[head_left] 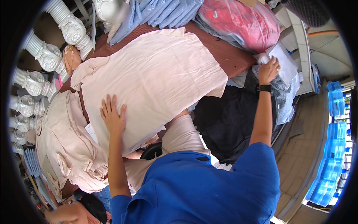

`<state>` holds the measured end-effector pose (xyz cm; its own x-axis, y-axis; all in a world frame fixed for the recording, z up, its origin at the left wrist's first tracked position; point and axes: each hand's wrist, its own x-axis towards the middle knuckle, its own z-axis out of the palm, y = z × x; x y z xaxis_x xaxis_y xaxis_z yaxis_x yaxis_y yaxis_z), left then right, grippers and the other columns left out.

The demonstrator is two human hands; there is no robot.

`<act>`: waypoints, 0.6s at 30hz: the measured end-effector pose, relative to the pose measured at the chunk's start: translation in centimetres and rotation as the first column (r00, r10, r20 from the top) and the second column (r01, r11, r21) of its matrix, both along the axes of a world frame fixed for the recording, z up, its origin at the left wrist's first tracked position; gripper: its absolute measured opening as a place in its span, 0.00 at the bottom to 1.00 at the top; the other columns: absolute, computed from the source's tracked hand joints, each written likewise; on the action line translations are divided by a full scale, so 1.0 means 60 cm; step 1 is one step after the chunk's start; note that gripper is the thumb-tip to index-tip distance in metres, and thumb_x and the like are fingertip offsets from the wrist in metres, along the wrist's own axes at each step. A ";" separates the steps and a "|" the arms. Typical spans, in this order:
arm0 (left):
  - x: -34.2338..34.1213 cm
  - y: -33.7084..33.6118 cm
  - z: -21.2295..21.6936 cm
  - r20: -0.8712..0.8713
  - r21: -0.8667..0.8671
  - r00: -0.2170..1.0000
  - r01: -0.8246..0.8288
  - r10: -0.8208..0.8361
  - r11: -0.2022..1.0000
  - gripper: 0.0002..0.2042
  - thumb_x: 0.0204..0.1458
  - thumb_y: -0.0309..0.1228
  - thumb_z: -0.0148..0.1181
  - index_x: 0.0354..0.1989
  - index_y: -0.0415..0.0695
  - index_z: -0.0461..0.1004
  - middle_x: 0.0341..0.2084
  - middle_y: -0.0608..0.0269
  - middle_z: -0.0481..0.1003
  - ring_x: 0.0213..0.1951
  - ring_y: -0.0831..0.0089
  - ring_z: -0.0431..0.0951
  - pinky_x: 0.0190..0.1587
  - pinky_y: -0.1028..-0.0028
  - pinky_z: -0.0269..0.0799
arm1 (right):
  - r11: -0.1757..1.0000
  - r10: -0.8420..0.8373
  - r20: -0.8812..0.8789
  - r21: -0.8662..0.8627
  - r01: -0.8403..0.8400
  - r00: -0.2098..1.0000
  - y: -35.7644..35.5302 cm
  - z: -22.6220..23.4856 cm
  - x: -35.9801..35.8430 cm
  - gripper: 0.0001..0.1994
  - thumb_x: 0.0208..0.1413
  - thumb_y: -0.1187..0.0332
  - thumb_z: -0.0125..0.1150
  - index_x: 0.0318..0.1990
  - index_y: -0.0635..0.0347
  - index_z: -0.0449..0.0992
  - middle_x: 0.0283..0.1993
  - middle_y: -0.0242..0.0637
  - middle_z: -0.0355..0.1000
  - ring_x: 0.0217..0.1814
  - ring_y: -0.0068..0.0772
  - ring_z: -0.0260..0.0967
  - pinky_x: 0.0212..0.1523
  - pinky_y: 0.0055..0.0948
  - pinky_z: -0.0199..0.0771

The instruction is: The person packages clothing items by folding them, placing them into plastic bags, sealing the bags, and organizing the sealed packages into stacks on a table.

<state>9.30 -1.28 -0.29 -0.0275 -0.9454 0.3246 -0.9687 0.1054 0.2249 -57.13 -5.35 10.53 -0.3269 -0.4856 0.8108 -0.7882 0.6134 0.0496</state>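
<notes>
A pale pink garment (156, 71), apparently a short-sleeved shirt, lies spread out over the brown-red covered table (209, 37) and reaches over my lap. My left hand (113, 115) rests flat on its near left part, fingers spread. At the right, my right hand (269, 71) reaches out to a stack of white sheets (283, 63) beside clear plastic bags (285, 99). Its fingers are curled at the edge of the white stuff; what they pinch, if anything, is hidden. A dark watch sits on that wrist.
More pale pink garments (67, 138) are heaped at left. Black cloth (223, 119) lies right of my lap. Folded blue garments (167, 13) and a bag of red clothing (242, 22) lie at the far side. White ornate columns (50, 58) stand left; a person's arm (69, 212) shows lower left.
</notes>
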 end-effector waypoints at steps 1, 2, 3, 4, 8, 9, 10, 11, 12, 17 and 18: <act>-0.002 -0.003 -0.001 -0.002 -0.001 1.000 0.003 -0.003 1.000 0.30 0.62 0.51 0.54 0.71 0.54 0.63 0.73 0.60 0.56 0.74 0.52 0.50 0.73 0.48 0.40 | 0.988 -0.112 -0.028 0.101 0.114 0.993 0.017 0.008 -0.045 0.26 0.51 0.70 0.60 0.61 0.56 0.69 0.67 0.47 0.64 0.67 0.55 0.61 0.62 0.50 0.66; -0.003 -0.004 -0.003 -0.003 -0.002 1.000 0.006 -0.006 1.000 0.30 0.62 0.51 0.54 0.71 0.54 0.63 0.73 0.60 0.56 0.74 0.52 0.50 0.73 0.48 0.41 | 0.970 -0.152 -0.050 0.185 0.159 0.987 0.033 0.010 -0.084 0.25 0.53 0.71 0.59 0.61 0.57 0.69 0.67 0.47 0.64 0.68 0.54 0.61 0.64 0.51 0.65; 0.003 -0.001 -0.002 0.001 -0.002 1.000 -0.011 0.011 1.000 0.30 0.62 0.51 0.54 0.71 0.54 0.63 0.73 0.60 0.56 0.74 0.52 0.50 0.73 0.48 0.41 | 0.946 -0.171 -0.070 0.268 0.184 0.983 0.030 0.000 -0.114 0.25 0.55 0.71 0.58 0.62 0.57 0.69 0.67 0.47 0.65 0.69 0.53 0.61 0.65 0.51 0.64; -0.001 -0.002 -0.002 -0.002 0.000 1.000 -0.007 0.007 1.000 0.30 0.62 0.51 0.53 0.71 0.53 0.62 0.73 0.61 0.56 0.74 0.53 0.50 0.73 0.48 0.40 | 0.939 -0.154 -0.083 0.297 0.172 0.985 0.043 -0.009 -0.150 0.23 0.55 0.71 0.58 0.61 0.57 0.69 0.65 0.46 0.67 0.67 0.52 0.63 0.64 0.51 0.66; -0.004 -0.003 0.000 -0.011 0.001 1.000 -0.003 0.003 1.000 0.30 0.63 0.50 0.52 0.71 0.52 0.62 0.73 0.61 0.56 0.74 0.53 0.50 0.73 0.49 0.40 | 0.906 -0.145 0.071 0.410 0.104 0.987 0.058 -0.014 -0.194 0.17 0.58 0.72 0.55 0.56 0.55 0.72 0.57 0.43 0.72 0.62 0.49 0.68 0.57 0.47 0.73; -0.001 -0.001 0.001 -0.013 -0.001 1.000 -0.003 0.003 1.000 0.30 0.63 0.50 0.52 0.71 0.52 0.62 0.73 0.61 0.56 0.74 0.53 0.50 0.73 0.49 0.40 | 0.897 -0.163 0.159 0.434 0.079 0.974 0.059 -0.012 -0.190 0.16 0.59 0.72 0.55 0.54 0.55 0.73 0.55 0.43 0.73 0.61 0.49 0.69 0.56 0.46 0.74; 0.000 -0.001 0.001 -0.010 0.000 1.000 -0.003 0.003 1.000 0.30 0.63 0.50 0.52 0.71 0.52 0.62 0.73 0.60 0.56 0.74 0.53 0.50 0.73 0.49 0.40 | 0.913 -0.142 0.134 0.401 0.078 0.981 0.061 -0.009 -0.187 0.14 0.58 0.73 0.55 0.52 0.55 0.73 0.54 0.42 0.74 0.59 0.48 0.70 0.55 0.45 0.74; 0.000 -0.001 0.000 -0.008 0.001 1.000 -0.003 0.003 1.000 0.30 0.63 0.50 0.52 0.71 0.52 0.62 0.73 0.60 0.56 0.74 0.52 0.50 0.73 0.49 0.40 | 0.927 -0.122 0.107 0.367 0.075 0.987 0.064 -0.006 -0.183 0.13 0.57 0.74 0.56 0.50 0.55 0.74 0.52 0.41 0.74 0.58 0.47 0.71 0.54 0.44 0.75; 0.001 -0.001 0.000 -0.005 0.001 1.000 -0.003 0.003 1.000 0.30 0.63 0.50 0.52 0.71 0.52 0.62 0.73 0.60 0.56 0.74 0.52 0.50 0.73 0.48 0.40 | 0.940 -0.103 0.081 0.333 0.071 0.991 0.066 -0.001 -0.176 0.11 0.57 0.75 0.56 0.47 0.56 0.75 0.50 0.41 0.75 0.56 0.47 0.72 0.53 0.43 0.75; 0.004 0.000 -0.001 0.002 0.007 1.000 0.000 0.000 1.000 0.30 0.63 0.49 0.52 0.71 0.51 0.61 0.73 0.59 0.56 0.74 0.51 0.50 0.73 0.48 0.41 | 0.943 -0.087 0.200 0.332 0.016 0.976 0.082 0.029 -0.173 0.17 0.54 0.69 0.64 0.53 0.48 0.78 0.52 0.41 0.75 0.57 0.49 0.71 0.56 0.47 0.73; 0.003 0.000 -0.002 -0.005 0.009 1.000 0.005 -0.005 1.000 0.30 0.63 0.49 0.52 0.71 0.51 0.61 0.73 0.59 0.56 0.74 0.51 0.50 0.73 0.48 0.41 | 0.932 -0.057 0.242 0.361 -0.035 0.969 0.090 0.036 -0.186 0.18 0.54 0.67 0.65 0.54 0.47 0.78 0.51 0.41 0.75 0.56 0.50 0.72 0.56 0.47 0.73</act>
<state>9.48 -1.30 -0.40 -0.0303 -0.9481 0.3166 -0.9670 0.1080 0.2308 -68.29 0.04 12.70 -0.4992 -0.7238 0.4764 -0.7970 0.5993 0.0755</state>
